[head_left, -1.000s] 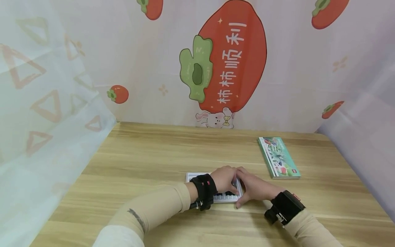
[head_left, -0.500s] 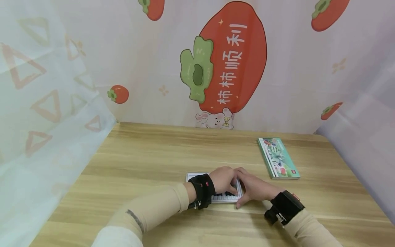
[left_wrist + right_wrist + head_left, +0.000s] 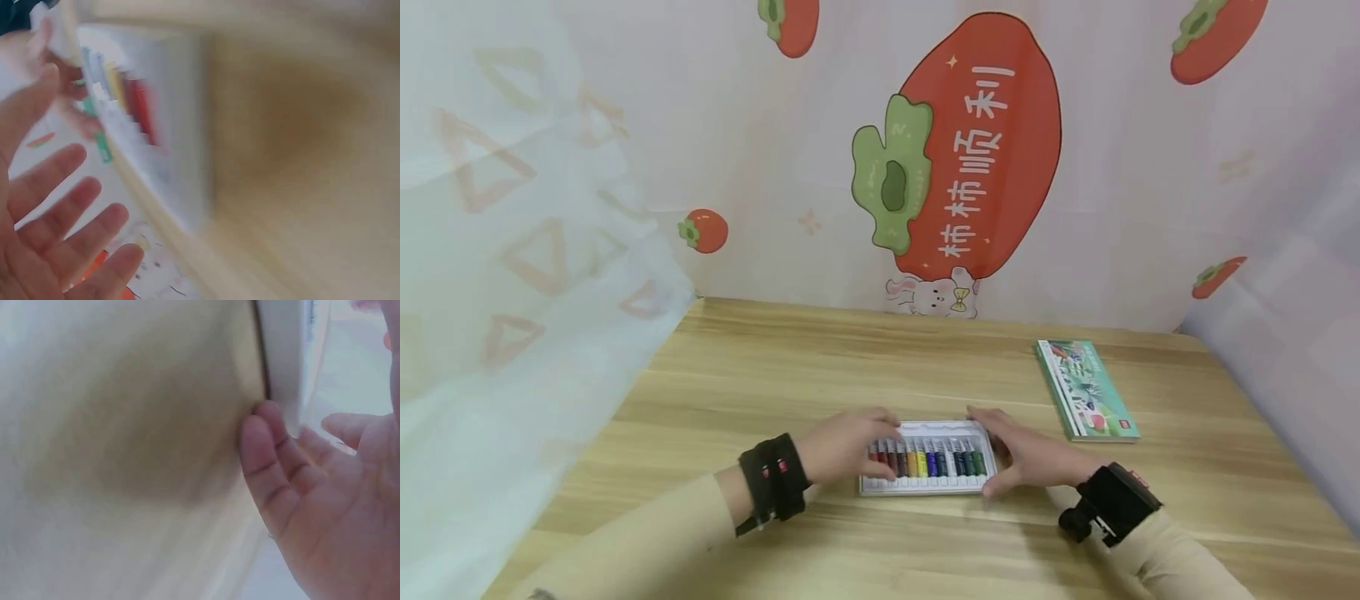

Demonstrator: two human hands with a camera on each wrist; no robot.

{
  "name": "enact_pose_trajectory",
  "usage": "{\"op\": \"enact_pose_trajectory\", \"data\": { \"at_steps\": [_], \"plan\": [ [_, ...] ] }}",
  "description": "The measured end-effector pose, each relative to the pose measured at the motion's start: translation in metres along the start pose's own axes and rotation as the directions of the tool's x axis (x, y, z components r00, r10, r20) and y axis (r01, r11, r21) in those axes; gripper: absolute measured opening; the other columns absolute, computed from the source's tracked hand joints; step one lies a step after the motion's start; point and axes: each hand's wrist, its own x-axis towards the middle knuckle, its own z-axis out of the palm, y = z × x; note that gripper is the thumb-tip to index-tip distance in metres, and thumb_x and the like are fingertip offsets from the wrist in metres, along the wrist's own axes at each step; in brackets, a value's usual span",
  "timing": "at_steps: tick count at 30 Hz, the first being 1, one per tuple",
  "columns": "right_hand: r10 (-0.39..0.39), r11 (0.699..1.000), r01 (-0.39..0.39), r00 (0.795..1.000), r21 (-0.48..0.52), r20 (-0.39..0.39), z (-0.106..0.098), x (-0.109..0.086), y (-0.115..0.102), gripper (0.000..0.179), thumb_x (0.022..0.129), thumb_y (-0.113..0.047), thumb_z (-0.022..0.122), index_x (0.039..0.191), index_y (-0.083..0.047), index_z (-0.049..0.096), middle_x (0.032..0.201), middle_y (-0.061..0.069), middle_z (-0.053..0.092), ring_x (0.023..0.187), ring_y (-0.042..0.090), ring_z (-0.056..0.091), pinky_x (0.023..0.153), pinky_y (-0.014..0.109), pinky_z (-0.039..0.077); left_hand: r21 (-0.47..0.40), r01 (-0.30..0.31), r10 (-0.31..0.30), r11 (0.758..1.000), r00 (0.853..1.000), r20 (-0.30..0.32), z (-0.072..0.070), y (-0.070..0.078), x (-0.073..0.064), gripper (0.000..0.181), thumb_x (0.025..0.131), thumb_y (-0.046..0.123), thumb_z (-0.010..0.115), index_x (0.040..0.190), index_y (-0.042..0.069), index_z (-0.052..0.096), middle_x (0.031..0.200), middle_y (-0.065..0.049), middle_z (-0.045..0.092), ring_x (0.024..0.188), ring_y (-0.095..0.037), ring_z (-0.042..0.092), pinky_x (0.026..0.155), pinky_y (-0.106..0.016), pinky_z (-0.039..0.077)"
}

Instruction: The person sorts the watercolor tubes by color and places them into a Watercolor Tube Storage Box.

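A shallow white tray (image 3: 917, 428) lies flat on the table in the head view, holding a row of paint tubes (image 3: 931, 463) that runs from red through yellow and blue to green. My left hand (image 3: 847, 446) is over the tray's left end, fingers spread and nothing in them; the left wrist view shows the same hand (image 3: 65, 219) apart from the tray. At the tray's right end, my right hand (image 3: 1033, 454) rests with thumb and fingers spread along the short side. In the right wrist view its fingers (image 3: 257, 447) are loosely bent beside the tray's edge (image 3: 284, 356).
A green illustrated box or book (image 3: 1090, 390) lies behind and to the right of the tray. The wooden table (image 3: 760, 358) ends at a printed cloth backdrop (image 3: 790, 150), with more cloth along both sides.
My left hand has moved left from the tray's right part to its left end, uncovering the row of tubes. The right hand stays at the right end. The head view has shifted slightly.
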Motion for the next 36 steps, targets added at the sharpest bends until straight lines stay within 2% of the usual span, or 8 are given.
{"op": "enact_pose_trajectory", "data": {
  "at_steps": [3, 6, 10, 14, 18, 24, 28, 36],
  "plan": [
    [-0.035, 0.994, 0.029, 0.998, -0.102, -0.057, -0.002, -0.004, -0.003, 0.081, 0.088, -0.044, 0.079, 0.152, -0.005, 0.048, 0.159, 0.023, 0.034, 0.140, 0.047, 0.037, 0.110, 0.066, 0.036, 0.070, -0.041, 0.041, 0.997, 0.999, -0.005, 0.004, -0.010, -0.019, 0.050, 0.085, 0.037, 0.082, 0.121, 0.005, 0.073, 0.132, -0.011, 0.066, 0.119, -0.028, 0.064, 0.102, -0.039, 0.052],
    [-0.100, 0.971, 0.075, 0.990, -0.227, -0.103, 0.001, -0.003, -0.006, 0.048, 0.094, -0.040, 0.074, 0.133, -0.013, 0.070, 0.153, 0.016, 0.046, 0.137, 0.042, 0.043, 0.108, 0.063, 0.040, 0.098, -0.045, 0.047, 0.994, 0.999, -0.016, 0.008, -0.017, -0.031, 0.047, 0.085, 0.038, 0.082, 0.117, 0.004, 0.075, 0.126, -0.010, 0.069, 0.115, -0.027, 0.066, 0.101, -0.039, 0.053],
    [-0.162, 0.942, 0.107, 0.976, -0.319, -0.148, 0.007, -0.003, -0.006, 0.025, 0.095, -0.024, 0.074, 0.119, -0.016, 0.078, 0.140, 0.009, 0.057, 0.128, 0.033, 0.051, 0.106, 0.059, 0.042, 0.079, -0.037, 0.039, 0.996, 0.999, -0.016, 0.013, -0.020, -0.034, 0.041, 0.087, 0.035, 0.080, 0.114, 0.004, 0.076, 0.123, -0.011, 0.070, 0.114, -0.027, 0.066, 0.101, -0.040, 0.053],
    [-0.183, 0.934, 0.120, 0.970, -0.338, -0.161, 0.008, -0.002, -0.005, 0.024, 0.093, -0.014, 0.076, 0.116, -0.015, 0.079, 0.132, 0.007, 0.060, 0.123, 0.033, 0.053, 0.102, 0.060, 0.043, 0.066, -0.039, 0.040, 0.997, 0.999, -0.022, 0.014, -0.021, -0.031, 0.029, 0.091, 0.029, 0.078, 0.106, 0.004, 0.077, 0.118, -0.010, 0.071, 0.110, -0.026, 0.067, 0.098, -0.038, 0.054],
    [-0.201, 0.909, 0.128, 0.968, -0.396, -0.148, 0.006, 0.000, -0.010, 0.025, 0.092, -0.015, 0.077, 0.117, -0.015, 0.079, 0.128, 0.005, 0.063, 0.121, 0.031, 0.053, 0.098, 0.061, 0.042, 0.097, -0.040, 0.044, 0.995, 0.998, -0.038, 0.014, -0.018, -0.020, 0.021, 0.093, 0.023, 0.076, 0.106, 0.006, 0.077, 0.116, -0.008, 0.071, 0.110, -0.024, 0.066, 0.097, -0.039, 0.054],
    [-0.248, 0.879, 0.181, 0.964, -0.441, -0.099, 0.017, 0.012, -0.023, 0.032, 0.096, -0.021, 0.073, 0.128, -0.016, 0.073, 0.128, -0.005, 0.068, 0.119, 0.024, 0.054, 0.095, 0.053, 0.038, 0.158, -0.017, 0.018, 0.987, 1.000, -0.008, 0.017, -0.006, -0.001, 0.031, 0.098, 0.008, 0.063, 0.127, 0.016, 0.073, 0.128, 0.001, 0.070, 0.118, -0.024, 0.061, 0.101, -0.049, 0.049],
    [-0.266, 0.876, 0.193, 0.958, -0.443, -0.110, 0.025, 0.015, -0.026, 0.030, 0.096, -0.019, 0.073, 0.125, -0.014, 0.075, 0.125, -0.007, 0.070, 0.113, 0.019, 0.052, 0.090, 0.047, 0.034, 0.199, 0.007, -0.014, 0.980, 0.999, 0.032, 0.023, -0.001, 0.005, 0.035, 0.099, 0.007, 0.060, 0.126, 0.023, 0.074, 0.130, 0.008, 0.068, 0.116, -0.020, 0.058, 0.094, -0.048, 0.048],
    [-0.298, 0.868, 0.211, 0.945, -0.449, -0.133, 0.020, 0.014, -0.029, 0.031, 0.093, -0.011, 0.074, 0.123, -0.015, 0.076, 0.117, -0.009, 0.073, 0.101, 0.015, 0.054, 0.085, 0.044, 0.034, 0.196, 0.002, -0.006, 0.981, 1.000, 0.018, 0.028, -0.001, 0.014, 0.028, 0.100, 0.009, 0.062, 0.123, 0.020, 0.074, 0.127, 0.004, 0.068, 0.119, -0.022, 0.059, 0.094, -0.049, 0.052]
  ]
}}
